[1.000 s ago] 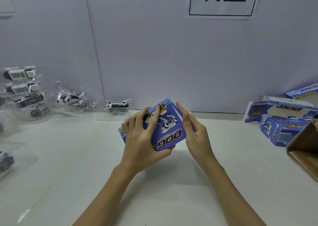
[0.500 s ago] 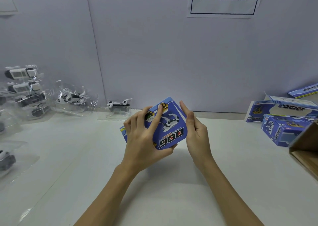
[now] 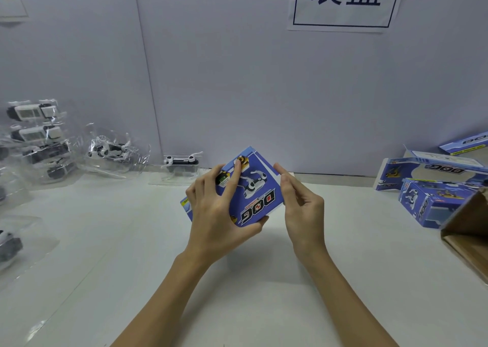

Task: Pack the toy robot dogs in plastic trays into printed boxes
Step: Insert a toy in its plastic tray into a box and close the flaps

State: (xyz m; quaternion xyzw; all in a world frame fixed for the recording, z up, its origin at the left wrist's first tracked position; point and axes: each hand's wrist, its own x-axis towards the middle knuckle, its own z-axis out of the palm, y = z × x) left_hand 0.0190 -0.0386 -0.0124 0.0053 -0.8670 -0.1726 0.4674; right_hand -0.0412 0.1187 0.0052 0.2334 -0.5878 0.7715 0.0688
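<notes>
At the far left of the white worktop [image 3: 105, 241] stands a pile of clear plastic trays [image 3: 34, 135], each one with a black and white toy robot dog inside, and the pile leans near the grey wall [image 3: 211, 82]. A further tray with a dog [image 3: 8, 243] lies at the left edge, closer to the person, and it is partly cut by the frame. To the right of the pile there is a crumpled clear tray with one dog [image 3: 111, 149], and then a single dog in a tray [image 3: 181, 161] sits against the wall. In the middle, above the worktop, the left hand [image 3: 216, 214] grips a blue printed box [image 3: 253, 196]; the fingers are spread over its top face and the thumb is under the near edge. The box is tilted, and the word DOG and a picture of a robot dog are on its face. The right hand [image 3: 301, 204] touches the right side of the box, its index finger lies straight along the edge and the other fingers are loosely bent. A white sign with dark characters [image 3: 346, 0] hangs on the wall above. At the right, several more blue printed boxes [image 3: 433, 188] lie together near the wall, and a brown carton [image 3: 470, 230] is just beside them at the frame edge.
</notes>
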